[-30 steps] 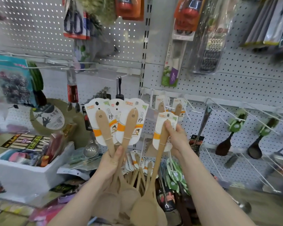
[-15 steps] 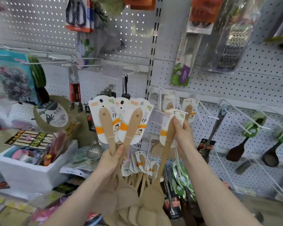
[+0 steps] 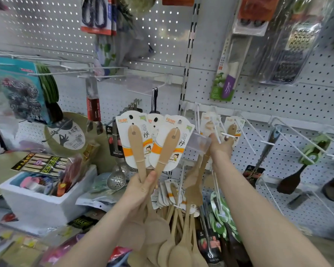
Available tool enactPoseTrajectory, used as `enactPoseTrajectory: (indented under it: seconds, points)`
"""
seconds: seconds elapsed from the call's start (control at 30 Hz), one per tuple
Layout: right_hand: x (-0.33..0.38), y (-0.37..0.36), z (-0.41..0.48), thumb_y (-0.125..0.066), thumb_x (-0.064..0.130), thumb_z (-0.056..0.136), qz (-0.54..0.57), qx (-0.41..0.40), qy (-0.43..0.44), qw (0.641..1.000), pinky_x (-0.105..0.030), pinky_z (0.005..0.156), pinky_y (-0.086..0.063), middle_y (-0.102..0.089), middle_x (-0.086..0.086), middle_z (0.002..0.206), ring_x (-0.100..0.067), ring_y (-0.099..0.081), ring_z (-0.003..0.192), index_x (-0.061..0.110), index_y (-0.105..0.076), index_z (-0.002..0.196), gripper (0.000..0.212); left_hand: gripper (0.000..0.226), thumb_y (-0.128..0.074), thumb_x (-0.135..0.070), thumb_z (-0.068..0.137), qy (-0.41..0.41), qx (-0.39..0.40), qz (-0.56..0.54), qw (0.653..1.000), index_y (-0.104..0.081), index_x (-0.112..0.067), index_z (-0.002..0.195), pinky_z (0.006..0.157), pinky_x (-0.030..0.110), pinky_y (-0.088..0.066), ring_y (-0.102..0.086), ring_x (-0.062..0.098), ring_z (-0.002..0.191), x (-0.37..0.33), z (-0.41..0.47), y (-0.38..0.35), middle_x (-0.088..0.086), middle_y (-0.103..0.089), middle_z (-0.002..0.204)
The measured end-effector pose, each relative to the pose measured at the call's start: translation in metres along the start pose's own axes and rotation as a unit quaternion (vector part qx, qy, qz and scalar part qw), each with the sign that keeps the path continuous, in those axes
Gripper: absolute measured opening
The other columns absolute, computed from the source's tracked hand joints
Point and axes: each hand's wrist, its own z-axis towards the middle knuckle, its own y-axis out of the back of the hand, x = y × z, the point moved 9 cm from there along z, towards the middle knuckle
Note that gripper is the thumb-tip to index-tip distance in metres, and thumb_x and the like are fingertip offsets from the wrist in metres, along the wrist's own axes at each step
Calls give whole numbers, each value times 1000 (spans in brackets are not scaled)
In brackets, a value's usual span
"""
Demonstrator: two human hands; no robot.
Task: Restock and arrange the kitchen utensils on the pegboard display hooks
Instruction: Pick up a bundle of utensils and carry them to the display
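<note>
Reached up and forward with the right hand to the white wire peg hook. Lifted the pale wooden spoon on its white-and-orange card up to that hook, in among the cards hanging there.

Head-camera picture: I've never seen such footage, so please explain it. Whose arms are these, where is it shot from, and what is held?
No machine here: a person wears a camera on the head, so the one view looks forward and down along both bare arms. The left hand grips a fan of wooden spoons on printed cards. The right hand holds another spoon up at a white hook on the pegboard. A bunch of spoons hangs lower down, and a white box of small goods sits to the left.
</note>
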Motion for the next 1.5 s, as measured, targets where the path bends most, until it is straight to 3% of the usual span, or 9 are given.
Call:
enactPoseTrajectory:
  seconds: [0.1, 0.23, 0.33, 0.47, 0.6, 0.73, 0.93, 1.27, 1.5]
  points:
    - [-16, 1, -38, -66, 24, 90, -12, -30, 10, 999, -47, 101, -46, -42, -8, 139, -29, -56, 116, 22, -36, 143, 61, 75, -57, -86, 56, 2, 9, 11, 1000, -54, -12, 68, 54, 17, -38, -46, 10, 53, 1, -10, 2, -4, -52, 57]
    - [-39, -15, -107, -54, 19, 98, 21, 66, 10, 998, -38, 84, -53, -68, -1, 102, -19, -65, 90, 21, -61, 104, 9, 59, -53, -65, 81, 7, 26, 8, 1000, -54, -8, 68, 55, 24, -35, -44, 11, 53, 4, -30, 5, -2, -50, 56]
    - [-30, -20, -150, -49, 31, 102, 108, 103, 6, 989, -29, 75, -52, -72, 2, 83, -17, -68, 81, 20, -67, 91, 24, 58, -56, -68, 74, 27, 22, 1, 999, -55, -10, 69, 55, 25, -34, -44, 10, 53, 13, -45, 10, -1, -51, 58]
    - [-18, -25, -181, -49, 63, 92, 164, 166, -16, 972, -42, 97, -52, -74, 0, 110, -21, -68, 106, 22, -71, 113, 51, 60, -58, -75, 72, 47, 21, 17, 999, -57, -15, 74, 58, 21, -39, -50, 8, 58, 28, -67, 13, -10, -57, 61]
    - [-12, -7, -201, -60, 46, 94, 195, 139, -6, 971, -50, 105, -46, -74, 1, 107, -20, -66, 109, 22, -71, 95, 27, 25, -56, -38, 92, 44, 36, 16, 998, -61, -15, 85, 51, 9, -40, -52, 7, 64, 26, -92, 1, -8, -59, 69]
    - [-10, 22, -207, -59, 37, 97, 227, 101, -15, 969, -48, 108, -42, -71, 6, 95, -15, -64, 102, 21, -67, 97, 18, 52, -58, -65, 81, 52, 25, 1, 998, -65, -14, 86, 54, 20, -40, -51, 5, 59, 20, -102, -1, -11, -59, 61]
    - [-5, 69, -182, -55, 33, 100, 211, 42, 4, 977, -21, 59, -48, -64, 7, 85, -7, -63, 73, 18, -62, 95, 17, 26, -57, -46, 91, -3, -46, 54, 997, -57, -22, 102, 68, 28, -44, -58, 4, 78, -4, -90, 24, -11, -64, 85]
    - [8, 62, -122, -53, 31, 101, 165, 36, 8, 986, -21, 66, -47, -60, 8, 85, -9, -55, 79, 13, -59, 101, 20, 23, -57, -26, 95, 6, -37, 28, 999, -55, -9, 79, 61, 31, -42, -52, 11, 58, 2, -65, 12, 1, -57, 64]
    - [6, 55, -90, -55, 30, 100, 135, 30, 30, 990, -12, 43, -40, -58, 7, 73, -7, -54, 66, 23, -55, 76, 25, 20, -56, -19, 96, 9, -30, 19, 999, -57, -9, 78, 63, 22, -46, -56, 9, 63, 12, -50, 0, -1, -60, 66]
